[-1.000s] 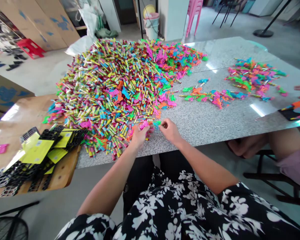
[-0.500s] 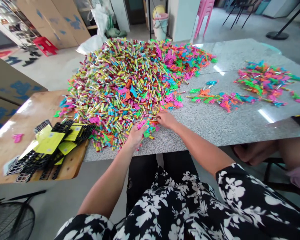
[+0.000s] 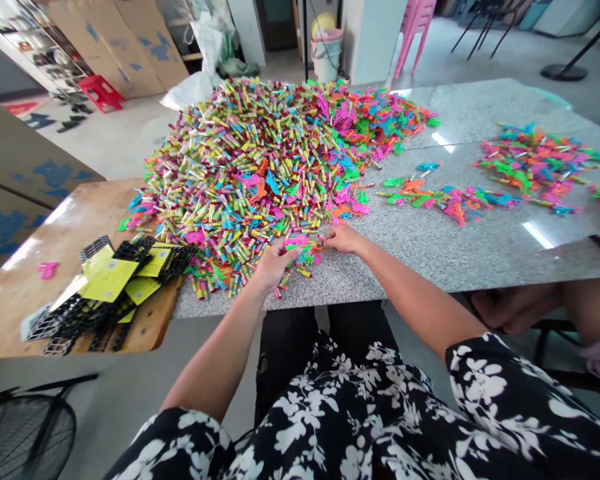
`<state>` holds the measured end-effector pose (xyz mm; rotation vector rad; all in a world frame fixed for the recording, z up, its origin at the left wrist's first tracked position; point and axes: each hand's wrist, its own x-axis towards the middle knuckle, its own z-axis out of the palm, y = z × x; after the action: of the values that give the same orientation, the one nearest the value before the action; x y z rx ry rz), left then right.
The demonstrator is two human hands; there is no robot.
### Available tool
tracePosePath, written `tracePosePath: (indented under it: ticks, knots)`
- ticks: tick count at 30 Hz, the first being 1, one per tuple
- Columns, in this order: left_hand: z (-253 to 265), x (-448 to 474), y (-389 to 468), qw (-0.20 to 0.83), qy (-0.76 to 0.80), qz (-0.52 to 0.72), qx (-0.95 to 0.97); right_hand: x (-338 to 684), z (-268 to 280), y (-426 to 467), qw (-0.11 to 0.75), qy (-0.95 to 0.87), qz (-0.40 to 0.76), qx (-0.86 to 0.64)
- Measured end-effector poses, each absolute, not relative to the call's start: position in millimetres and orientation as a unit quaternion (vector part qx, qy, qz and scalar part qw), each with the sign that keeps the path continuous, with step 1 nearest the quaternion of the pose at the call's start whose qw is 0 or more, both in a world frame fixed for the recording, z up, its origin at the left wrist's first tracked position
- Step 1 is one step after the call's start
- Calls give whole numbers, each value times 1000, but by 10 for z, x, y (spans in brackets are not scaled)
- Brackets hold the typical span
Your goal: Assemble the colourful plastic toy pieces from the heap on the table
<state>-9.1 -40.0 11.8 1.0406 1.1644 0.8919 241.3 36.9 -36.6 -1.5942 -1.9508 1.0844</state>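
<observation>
My left hand (image 3: 274, 265) is closed around several small plastic toy pistols (image 3: 300, 248), pink and green among them, at the near edge of the big heap. Close by on the right, my right hand (image 3: 344, 239) has its fingers pinched together by the front ends of those pistols. What sits between those fingertips is too small to make out. Behind both hands rises a heap of short, colourful wrapped tubes (image 3: 220, 167). More bright toy pistols (image 3: 347, 200) lie loose along its right side.
On the grey stone table (image 3: 405, 260), a strung-out row of toy pistols (image 3: 460, 203) leads to a smaller pile (image 3: 535, 160). Black plastic racks with yellow cards (image 3: 109, 280) lie on the wooden board (image 3: 145, 337) at left. Another person's legs (image 3: 530, 303) show at right.
My right hand has drawn slightly away from the left, to the right. The pistols in my left hand have turned flatter. The whole view has shifted a little.
</observation>
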Motion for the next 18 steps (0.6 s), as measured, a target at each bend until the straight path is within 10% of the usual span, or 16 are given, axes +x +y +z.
tracePosePath:
  ticks: [5, 18]
  knots:
    - [220, -95, -395, 621, 482, 312, 534, 2310, -25, 15, 447, -535, 533, -480]
    - [510, -19, -359, 535, 451, 186, 689, 2162, 159, -269, 506, -543, 555, -375]
